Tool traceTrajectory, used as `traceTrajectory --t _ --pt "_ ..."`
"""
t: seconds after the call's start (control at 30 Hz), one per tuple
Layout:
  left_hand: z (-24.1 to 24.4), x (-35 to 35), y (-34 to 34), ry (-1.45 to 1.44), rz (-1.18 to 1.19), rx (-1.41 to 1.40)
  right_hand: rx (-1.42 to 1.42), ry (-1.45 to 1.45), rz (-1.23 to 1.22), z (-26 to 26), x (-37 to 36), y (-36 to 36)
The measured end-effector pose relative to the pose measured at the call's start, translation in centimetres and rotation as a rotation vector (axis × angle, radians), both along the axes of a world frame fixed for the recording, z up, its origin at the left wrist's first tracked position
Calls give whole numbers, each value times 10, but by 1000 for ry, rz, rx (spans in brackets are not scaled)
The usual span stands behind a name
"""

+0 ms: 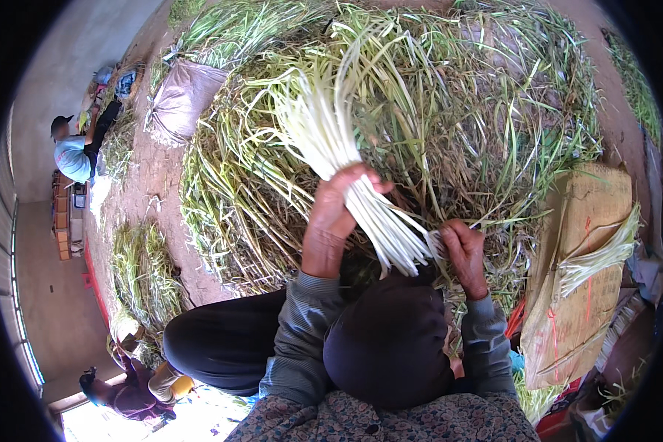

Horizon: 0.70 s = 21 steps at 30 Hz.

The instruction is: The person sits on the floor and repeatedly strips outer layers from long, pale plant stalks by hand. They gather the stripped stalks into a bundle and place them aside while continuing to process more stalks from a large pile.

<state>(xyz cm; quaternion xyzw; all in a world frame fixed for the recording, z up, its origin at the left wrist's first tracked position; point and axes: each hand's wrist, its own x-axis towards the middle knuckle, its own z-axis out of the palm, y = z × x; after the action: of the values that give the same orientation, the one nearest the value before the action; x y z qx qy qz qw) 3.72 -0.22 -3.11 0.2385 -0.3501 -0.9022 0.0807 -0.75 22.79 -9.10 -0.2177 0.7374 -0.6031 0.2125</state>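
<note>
A thick bundle of pale, long-stemmed greens [320, 119] is gripped around its middle by my left hand [345, 201]. Its white stem ends point down towards my lap, and the thin tips fan out towards the top left. Beside the stem ends, my right hand [464, 251] has its fingers closed on a thin pale strand or peel [435, 243] at the bundle's edge. A large heap of loose green and yellowing stalks [243, 177] lies on the ground in front of me.
A flattened cardboard box [591, 221] at the right bears a smaller bunch of pale stems [602, 262]. A tied woven sack [185, 99] stands upper left. More greens [143, 271] lie left. Two other people sit at the left, one [72, 154] higher up, one [130, 392] lower down.
</note>
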Motion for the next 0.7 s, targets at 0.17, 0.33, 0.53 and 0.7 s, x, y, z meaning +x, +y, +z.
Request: traceTrajectory --t 0.17,0.33,0.53,0.7 --pt "36 1 -54 130 21 5 257 175 -132 -53 20 43" --pt "94 -7 -101 296 -127 -40 543 450 -142 -87 21 82" --pt "96 1 -109 290 42 5 490 352 -102 -25 11 60" --pt "51 9 -82 301 80 46 -35 280 -28 54 -18 -12"
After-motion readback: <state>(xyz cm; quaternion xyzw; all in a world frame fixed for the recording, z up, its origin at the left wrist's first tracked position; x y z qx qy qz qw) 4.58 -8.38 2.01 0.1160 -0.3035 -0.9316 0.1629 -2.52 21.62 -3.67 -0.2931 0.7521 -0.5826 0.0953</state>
